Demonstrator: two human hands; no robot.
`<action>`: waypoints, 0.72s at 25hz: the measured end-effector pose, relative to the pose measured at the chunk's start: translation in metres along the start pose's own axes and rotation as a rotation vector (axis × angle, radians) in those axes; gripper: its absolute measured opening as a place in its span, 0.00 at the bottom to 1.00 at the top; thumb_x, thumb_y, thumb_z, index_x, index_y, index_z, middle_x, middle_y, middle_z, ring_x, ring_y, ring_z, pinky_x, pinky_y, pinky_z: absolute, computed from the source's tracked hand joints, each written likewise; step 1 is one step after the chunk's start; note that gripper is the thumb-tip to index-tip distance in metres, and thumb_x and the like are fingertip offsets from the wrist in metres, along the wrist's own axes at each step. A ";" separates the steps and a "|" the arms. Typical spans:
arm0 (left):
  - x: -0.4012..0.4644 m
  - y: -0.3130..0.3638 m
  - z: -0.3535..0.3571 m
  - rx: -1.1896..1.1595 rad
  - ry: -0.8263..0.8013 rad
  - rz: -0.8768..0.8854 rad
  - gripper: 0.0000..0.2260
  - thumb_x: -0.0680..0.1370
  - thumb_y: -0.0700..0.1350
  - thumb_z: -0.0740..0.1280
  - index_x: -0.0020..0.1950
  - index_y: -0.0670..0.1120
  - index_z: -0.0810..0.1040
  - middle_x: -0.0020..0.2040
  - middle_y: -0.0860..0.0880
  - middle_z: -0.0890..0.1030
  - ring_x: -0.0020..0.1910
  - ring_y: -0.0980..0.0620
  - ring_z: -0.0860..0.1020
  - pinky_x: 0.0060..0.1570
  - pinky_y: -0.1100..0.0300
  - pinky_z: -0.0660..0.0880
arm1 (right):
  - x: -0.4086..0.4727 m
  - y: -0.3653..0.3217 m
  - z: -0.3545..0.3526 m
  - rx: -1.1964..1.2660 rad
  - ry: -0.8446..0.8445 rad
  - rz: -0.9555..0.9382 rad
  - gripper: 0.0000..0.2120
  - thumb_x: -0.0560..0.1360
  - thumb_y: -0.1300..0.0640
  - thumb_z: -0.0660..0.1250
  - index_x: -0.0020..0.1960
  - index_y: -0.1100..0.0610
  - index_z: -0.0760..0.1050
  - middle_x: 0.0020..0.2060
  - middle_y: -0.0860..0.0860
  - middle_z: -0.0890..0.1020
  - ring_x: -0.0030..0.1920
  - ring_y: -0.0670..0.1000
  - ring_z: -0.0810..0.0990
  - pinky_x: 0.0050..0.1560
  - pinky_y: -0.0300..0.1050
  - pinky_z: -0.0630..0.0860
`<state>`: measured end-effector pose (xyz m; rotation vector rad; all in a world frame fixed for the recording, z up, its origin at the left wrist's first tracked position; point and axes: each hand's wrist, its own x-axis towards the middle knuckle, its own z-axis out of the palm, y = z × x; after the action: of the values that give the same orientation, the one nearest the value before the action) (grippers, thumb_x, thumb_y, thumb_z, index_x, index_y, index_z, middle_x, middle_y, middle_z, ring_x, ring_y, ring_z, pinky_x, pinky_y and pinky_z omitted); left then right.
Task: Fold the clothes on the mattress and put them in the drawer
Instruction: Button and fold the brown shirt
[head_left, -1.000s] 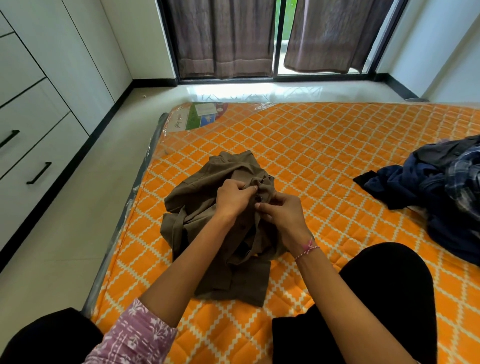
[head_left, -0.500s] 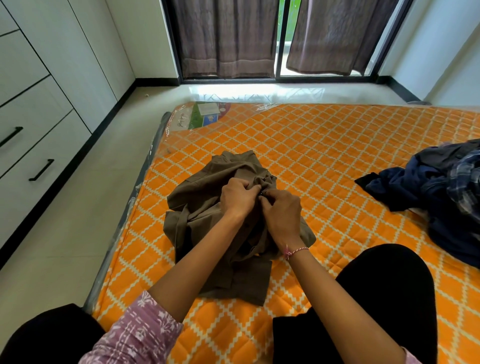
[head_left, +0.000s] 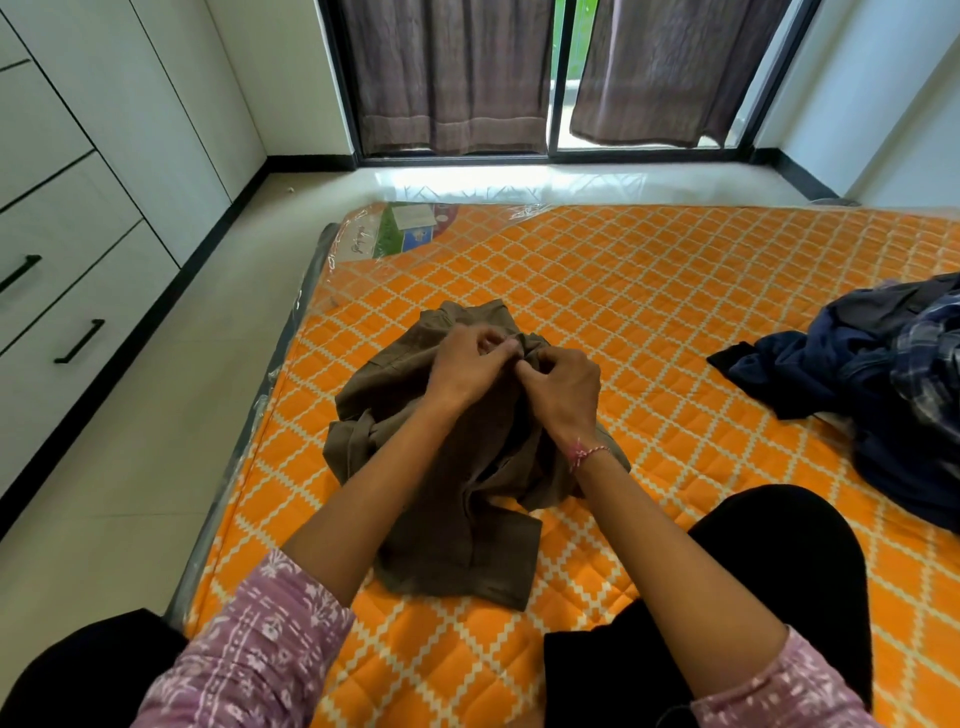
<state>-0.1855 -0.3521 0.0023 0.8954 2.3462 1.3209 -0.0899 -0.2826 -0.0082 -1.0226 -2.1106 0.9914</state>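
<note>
A crumpled brown shirt (head_left: 441, 499) lies on the orange quilted mattress (head_left: 649, 291) in front of me. My left hand (head_left: 467, 364) and my right hand (head_left: 563, 392) meet over its upper part, fingers curled and pinching the fabric near its front edge. What the fingertips hold exactly is hidden between the hands. A heap of dark blue and plaid clothes (head_left: 883, 384) sits at the mattress's right side. White drawers with black handles (head_left: 78, 340) line the wall at left, all closed.
My black-trousered knees (head_left: 769, 582) rest on the mattress at the bottom. Pale floor (head_left: 156, 467) runs between the mattress and the drawers. A curtained glass door (head_left: 550, 78) stands at the far end. Plastic wrap covers the mattress's left edge.
Both hands stay on the brown shirt's upper part. My right hand has turned slightly and its fingers pinch closer against the left hand. The shirt has barely shifted.
</note>
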 end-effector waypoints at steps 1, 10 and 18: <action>-0.009 -0.001 -0.001 0.073 0.213 0.086 0.08 0.78 0.47 0.66 0.49 0.42 0.78 0.46 0.46 0.76 0.43 0.53 0.75 0.43 0.61 0.72 | 0.007 -0.001 -0.002 0.028 0.003 0.016 0.14 0.71 0.61 0.68 0.28 0.62 0.72 0.23 0.55 0.71 0.26 0.51 0.67 0.24 0.36 0.57; -0.024 -0.046 0.043 0.318 -0.002 -0.071 0.27 0.75 0.52 0.70 0.70 0.43 0.67 0.66 0.43 0.70 0.66 0.45 0.69 0.64 0.51 0.70 | 0.047 -0.002 -0.007 0.223 -0.117 0.199 0.11 0.73 0.60 0.68 0.37 0.67 0.79 0.30 0.55 0.76 0.31 0.52 0.73 0.31 0.41 0.67; 0.010 -0.024 0.034 0.026 -0.110 -0.015 0.05 0.74 0.36 0.67 0.48 0.40 0.77 0.43 0.44 0.79 0.44 0.48 0.78 0.47 0.54 0.74 | 0.061 0.011 -0.022 0.514 -0.458 0.322 0.14 0.79 0.55 0.64 0.60 0.63 0.74 0.41 0.55 0.80 0.38 0.51 0.80 0.33 0.43 0.77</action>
<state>-0.1838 -0.3329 -0.0356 0.9322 2.2862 1.2059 -0.1019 -0.2198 0.0058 -0.9412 -1.8787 1.9614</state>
